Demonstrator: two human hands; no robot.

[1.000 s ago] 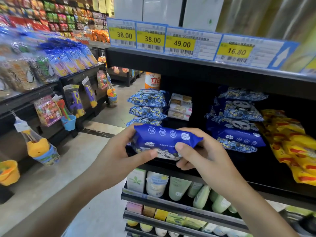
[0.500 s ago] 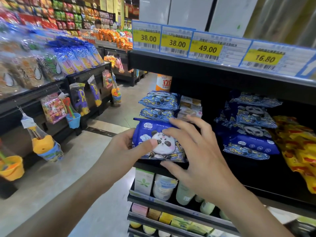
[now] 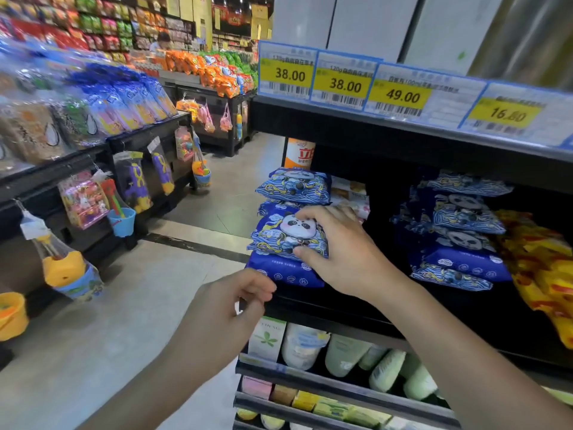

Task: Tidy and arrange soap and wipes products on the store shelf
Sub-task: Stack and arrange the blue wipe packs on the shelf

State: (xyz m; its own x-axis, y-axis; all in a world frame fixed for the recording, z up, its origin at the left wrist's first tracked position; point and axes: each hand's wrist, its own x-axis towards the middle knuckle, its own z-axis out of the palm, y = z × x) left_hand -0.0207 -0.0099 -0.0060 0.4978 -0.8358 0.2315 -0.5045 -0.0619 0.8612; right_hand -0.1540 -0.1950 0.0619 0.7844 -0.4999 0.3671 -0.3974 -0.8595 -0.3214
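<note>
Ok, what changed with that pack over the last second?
The blue panda-print wipes pack went from both hands in front of the shelf onto the left stack. The left hand let go and dropped back; the right hand keeps its grip on the pack. The right-hand stack of blue wipes packs is unchanged.

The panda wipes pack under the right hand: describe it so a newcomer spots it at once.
Find the black shelf below the yellow price tags. At its left end stands a stack of blue wipes packs. The panda wipes pack faces outward, propped on a plain dark-blue pack, the right hand holding it.

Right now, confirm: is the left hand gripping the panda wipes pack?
No: the left hand hangs below, while the right hand holds the panda wipes pack.
</note>
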